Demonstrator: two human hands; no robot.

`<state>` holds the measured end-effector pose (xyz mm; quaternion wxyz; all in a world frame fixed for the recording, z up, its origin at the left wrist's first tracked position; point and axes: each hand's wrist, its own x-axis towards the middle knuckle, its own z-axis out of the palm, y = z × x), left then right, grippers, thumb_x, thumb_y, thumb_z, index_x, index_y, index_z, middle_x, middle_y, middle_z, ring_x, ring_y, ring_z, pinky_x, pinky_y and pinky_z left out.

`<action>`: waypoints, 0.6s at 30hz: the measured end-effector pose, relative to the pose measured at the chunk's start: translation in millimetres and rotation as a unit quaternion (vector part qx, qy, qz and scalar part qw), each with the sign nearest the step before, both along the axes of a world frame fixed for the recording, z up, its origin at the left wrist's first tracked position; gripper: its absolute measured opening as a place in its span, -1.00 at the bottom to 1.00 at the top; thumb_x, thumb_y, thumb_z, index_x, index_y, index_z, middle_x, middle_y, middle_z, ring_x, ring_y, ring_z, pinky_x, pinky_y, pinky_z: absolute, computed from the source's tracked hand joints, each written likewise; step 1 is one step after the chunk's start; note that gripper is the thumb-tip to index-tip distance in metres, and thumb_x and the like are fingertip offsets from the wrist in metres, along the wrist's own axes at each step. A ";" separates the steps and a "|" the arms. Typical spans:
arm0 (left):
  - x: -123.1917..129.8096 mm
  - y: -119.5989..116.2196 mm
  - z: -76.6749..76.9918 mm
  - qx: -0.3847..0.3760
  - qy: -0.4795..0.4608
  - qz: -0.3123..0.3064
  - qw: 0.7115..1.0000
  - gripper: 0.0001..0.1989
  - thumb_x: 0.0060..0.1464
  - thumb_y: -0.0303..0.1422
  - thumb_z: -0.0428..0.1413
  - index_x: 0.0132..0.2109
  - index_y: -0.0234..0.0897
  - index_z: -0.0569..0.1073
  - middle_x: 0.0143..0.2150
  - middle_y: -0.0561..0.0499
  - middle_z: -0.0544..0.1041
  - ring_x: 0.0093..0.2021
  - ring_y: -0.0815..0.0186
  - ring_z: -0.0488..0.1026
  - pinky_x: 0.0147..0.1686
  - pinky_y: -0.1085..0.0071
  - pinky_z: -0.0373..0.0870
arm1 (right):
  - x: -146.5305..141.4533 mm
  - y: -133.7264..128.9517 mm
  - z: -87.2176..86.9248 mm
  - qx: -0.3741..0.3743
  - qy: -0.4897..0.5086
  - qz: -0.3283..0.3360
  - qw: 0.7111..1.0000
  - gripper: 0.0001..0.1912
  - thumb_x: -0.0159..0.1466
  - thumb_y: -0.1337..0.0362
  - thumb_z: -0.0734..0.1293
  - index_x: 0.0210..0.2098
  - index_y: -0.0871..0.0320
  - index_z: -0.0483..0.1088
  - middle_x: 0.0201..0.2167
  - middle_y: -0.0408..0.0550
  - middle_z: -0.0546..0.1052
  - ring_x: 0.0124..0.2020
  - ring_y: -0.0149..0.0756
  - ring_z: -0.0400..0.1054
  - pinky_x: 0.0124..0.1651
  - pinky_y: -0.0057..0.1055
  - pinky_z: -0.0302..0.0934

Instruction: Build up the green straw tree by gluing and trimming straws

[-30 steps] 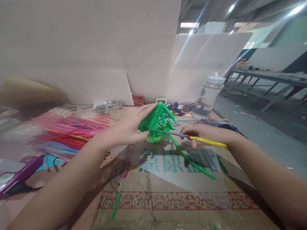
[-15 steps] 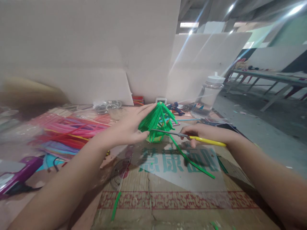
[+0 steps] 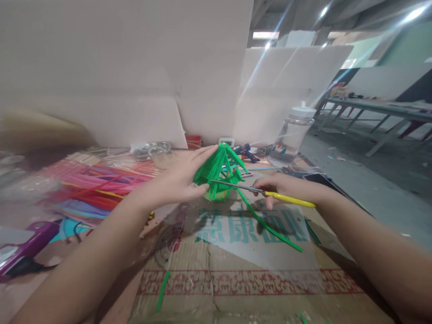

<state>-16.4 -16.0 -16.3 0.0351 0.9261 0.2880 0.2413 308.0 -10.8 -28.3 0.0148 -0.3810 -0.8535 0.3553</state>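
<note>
Green cone [image 3: 219, 168]: seen near the middle of the view, between the hands; what it is stood on cannot be told.
Cardboard [image 3: 175, 310]: spread at six o'clock from the cone, printed with teal lettering and a red patterned band, creased down its middle.
Worktable [image 3: 16, 292]: pinkish where bared; covered at nine o'clock by coloured pipe cleaners [image 3: 97, 184], at eight by a purple tool [image 3: 33, 245], at two by a clear bottle [image 3: 295, 130] with a white lid.
Room: screened at eleven o'clock by a pale panel [image 3: 118, 54]; at two, a grey floor [image 3: 340, 162] and a long table [image 3: 381, 108] are seen.
Cone's build: bright green fuzzy stems, gathered at a peak, packed tightly toward nine o'clock and gapped toward three, above a yellow-green base.
Loose stem [image 3: 270, 229]: trailed from the cone toward four o'clock.
Left hand [image 3: 182, 180]: cone's nine-o'clock side grasped, fingers laid along the slope, thumb low in front.
Right hand [image 3: 272, 184]: yellow-handled scissors [image 3: 290, 199] gripped, blades held across the cone's front; contact cannot be told.
</note>
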 end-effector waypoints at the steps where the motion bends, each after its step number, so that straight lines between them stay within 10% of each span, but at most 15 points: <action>1: -0.3 0.3 0.1 0.000 -0.001 0.000 1.000 -0.12 0.08 -0.39 0.10 0.47 -0.23 -0.10 0.47 -0.21 0.06 0.42 0.01 0.10 0.38 0.01 0.09 | -0.8 0.0 -0.5 0.004 0.003 -0.002 1.000 -0.77 0.27 0.09 0.32 -0.25 0.14 0.38 -0.42 -0.16 0.54 -0.29 -0.24 0.41 -0.22 -0.36 0.11; 18: -8.6 11.5 -7.7 -0.021 -0.019 0.026 0.999 -0.13 0.14 -0.34 0.11 0.48 -0.24 -0.15 0.47 -0.24 0.06 0.42 -0.03 0.11 0.37 -0.02 0.08 | 57.9 8.2 22.0 0.048 -0.074 -0.030 0.996 -0.50 0.14 0.03 0.44 0.05 0.03 0.46 -0.07 -0.05 0.54 -0.04 -0.03 0.39 -0.04 -0.22 0.27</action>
